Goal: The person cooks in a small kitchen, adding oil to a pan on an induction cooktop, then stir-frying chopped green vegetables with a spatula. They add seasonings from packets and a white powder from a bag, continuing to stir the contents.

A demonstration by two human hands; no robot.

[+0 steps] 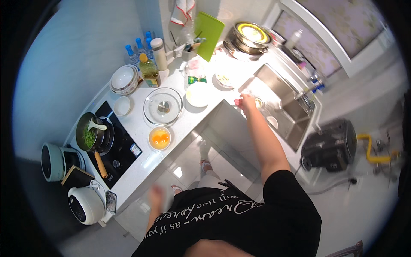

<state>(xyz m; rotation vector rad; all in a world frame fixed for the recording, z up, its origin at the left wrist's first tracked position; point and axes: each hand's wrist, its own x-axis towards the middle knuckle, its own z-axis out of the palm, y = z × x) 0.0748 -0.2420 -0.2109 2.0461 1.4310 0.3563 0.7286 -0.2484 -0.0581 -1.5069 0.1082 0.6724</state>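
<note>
My right hand reaches over the front edge of the stainless steel sink, beside the strongly lit counter. Its fingers look bent, and glare hides whether anything is in them. Inside the sink, near that hand, are a small white bowl and a small round yellowish item. A patterned bowl with pale food stands on the counter just left of the sink. My left hand hangs low in front of the counter, blurred by motion and touching nothing that I can see.
On the counter stand a bowl of cracked eggs, a glass bowl, a white plate and an oil bottle. A pan with chopped greens sits on the black cooktop, its wooden handle pointing towards me.
</note>
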